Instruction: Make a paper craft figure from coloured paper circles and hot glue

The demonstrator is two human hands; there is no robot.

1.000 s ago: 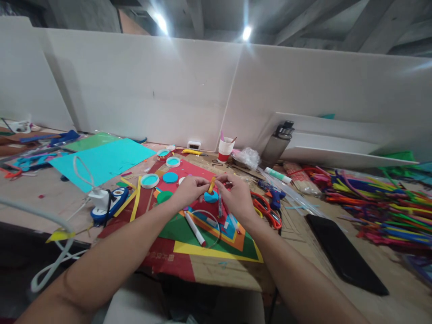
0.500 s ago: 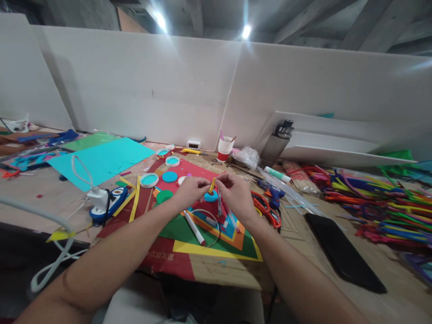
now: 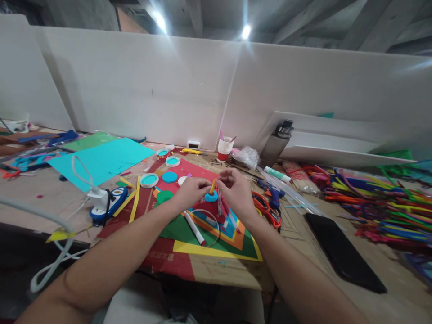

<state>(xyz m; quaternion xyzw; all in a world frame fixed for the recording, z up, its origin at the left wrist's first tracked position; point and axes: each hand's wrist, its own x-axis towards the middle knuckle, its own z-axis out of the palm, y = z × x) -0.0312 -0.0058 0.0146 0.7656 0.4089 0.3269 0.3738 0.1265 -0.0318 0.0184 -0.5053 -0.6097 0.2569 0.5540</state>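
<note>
Between my two hands stands a small yellow strip (image 3: pixel 213 186), slightly curved. My left hand (image 3: pixel 195 191) pinches it from the left with thumb and forefinger. On its other side, the fingertips of my right hand (image 3: pixel 233 188) are bent close around the strip, touching or nearly touching it. Just below the strip lies a blue disc (image 3: pixel 211 197) on the red sheet. A white marker (image 3: pixel 195 228) with a red end rests on the green sheet (image 3: pixel 175 228) under my left wrist. Orange-handled scissors (image 3: pixel 268 211) lie beside my right wrist.
Round lids (image 3: pixel 149 180) and a blue disc (image 3: pixel 169 176) lie left of my hands. A paper cup (image 3: pixel 225 149) and a bottle (image 3: pixel 277 143) stand behind. At right are a black phone (image 3: pixel 344 252), a glue gun (image 3: pixel 275 196) and pipe cleaners (image 3: pixel 381 202). A power strip (image 3: pixel 108 207) lies left.
My right hand's fingers have lifted and loosened slightly around the yellow strip. The strip leans a little differently. My left hand stays almost in place.
</note>
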